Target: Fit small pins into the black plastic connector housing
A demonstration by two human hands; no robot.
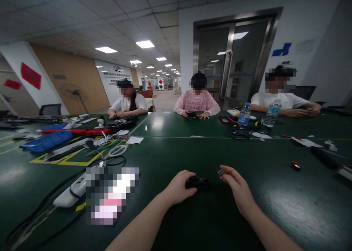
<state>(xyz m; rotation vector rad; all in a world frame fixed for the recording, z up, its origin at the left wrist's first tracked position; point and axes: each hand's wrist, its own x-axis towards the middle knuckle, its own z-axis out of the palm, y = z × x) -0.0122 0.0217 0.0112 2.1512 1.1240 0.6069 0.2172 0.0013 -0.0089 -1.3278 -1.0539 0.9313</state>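
Here, just below the middle of the frame, the black device (201,183) is held by the left hand (180,187), its near end clamped between thumb and fingers; whether it is lifted off the desk (165,154) cannot be told. Just to the right, a small piece (220,172) is pinched in the right hand's (238,188) grip, thumb and fingertips brought together on it, and the device is not touched by it; a clear gap is left between the two. Out at the right, a red object (295,165) is seen lying alone, well apart from both hands.

Across to the lower left, where a white power strip (68,192) is laid among black cables (35,210); above it, at mid-left, a blue tray (49,140) is spotted. Two bottles (244,115) are stood upright at the upper right of the desk. And along the far edge, three seats are taken: at centre, a person in pink (196,102), with hands rested on the desk.
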